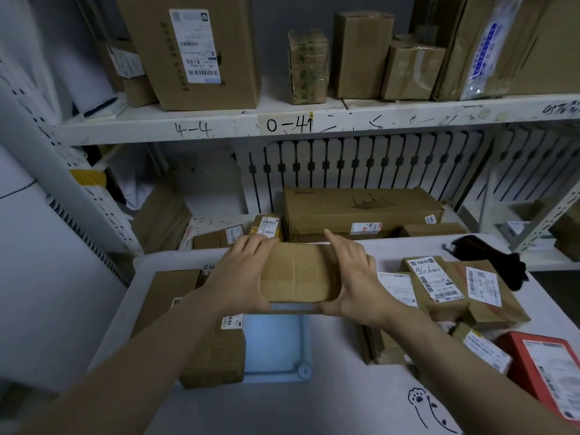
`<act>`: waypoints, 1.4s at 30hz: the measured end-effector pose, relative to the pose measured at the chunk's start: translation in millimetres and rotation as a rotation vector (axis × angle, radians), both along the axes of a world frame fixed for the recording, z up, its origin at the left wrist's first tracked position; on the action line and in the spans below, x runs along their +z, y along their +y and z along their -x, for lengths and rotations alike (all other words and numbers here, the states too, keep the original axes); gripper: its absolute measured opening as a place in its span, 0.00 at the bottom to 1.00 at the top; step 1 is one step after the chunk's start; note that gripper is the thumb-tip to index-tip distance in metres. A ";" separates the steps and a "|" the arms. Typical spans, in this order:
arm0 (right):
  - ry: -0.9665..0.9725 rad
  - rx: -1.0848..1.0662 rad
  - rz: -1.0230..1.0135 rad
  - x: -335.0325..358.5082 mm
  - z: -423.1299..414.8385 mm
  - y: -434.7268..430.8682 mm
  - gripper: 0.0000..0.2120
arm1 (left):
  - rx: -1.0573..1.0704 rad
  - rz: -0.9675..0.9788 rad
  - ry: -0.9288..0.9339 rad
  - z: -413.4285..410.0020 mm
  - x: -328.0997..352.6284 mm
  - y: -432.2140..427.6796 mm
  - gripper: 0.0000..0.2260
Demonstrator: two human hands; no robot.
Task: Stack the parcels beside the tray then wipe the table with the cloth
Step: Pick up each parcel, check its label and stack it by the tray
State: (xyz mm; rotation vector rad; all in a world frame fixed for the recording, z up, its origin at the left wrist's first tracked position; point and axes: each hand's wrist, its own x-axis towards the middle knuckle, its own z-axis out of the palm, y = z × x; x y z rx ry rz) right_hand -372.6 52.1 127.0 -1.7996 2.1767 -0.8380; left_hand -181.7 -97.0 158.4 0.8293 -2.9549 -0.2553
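Above the blue tray (276, 350), mid-table, a brown parcel (296, 273) is clamped between left hand (248, 271) and right hand (354, 284). A slip would likely land it in the tray, missing the left parcels (213, 356). The black cloth (489, 259) lies far right.

A parcel (296, 273) is hanging over the far edge of the tray (276, 350), the left hand (243, 274) gripping its left side and the right hand (356, 288) its right. On the table (282, 406), boxes (216, 353) are lying left of the tray and a pile of parcels (445, 287) right of it (the cloth (492, 257) is lying behind that pile).
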 end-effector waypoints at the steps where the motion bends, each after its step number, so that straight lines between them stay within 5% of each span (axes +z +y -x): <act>1: -0.046 -0.015 -0.006 -1.6 1.6 0.7 0.63 | 0.019 -0.035 0.006 -2.2 0.4 -0.6 0.52; 11: -0.470 -0.084 -0.141 -28.3 16.7 10.7 0.68 | 0.102 -0.523 0.075 -26.1 -7.5 -15.6 0.51; 18: -0.601 -0.046 -0.146 -29.2 21.7 9.8 0.63 | 0.084 -0.654 0.040 -32.8 -19.3 -19.2 0.50; 33: -0.259 -0.047 -0.040 -5.9 4.9 -2.2 0.60 | 0.041 -0.669 0.262 -15.5 -19.3 -12.1 0.59; 42: -0.134 -0.010 -0.014 -1.0 0.3 -2.3 0.59 | -0.033 -0.421 0.226 -9.1 -11.8 -5.4 0.58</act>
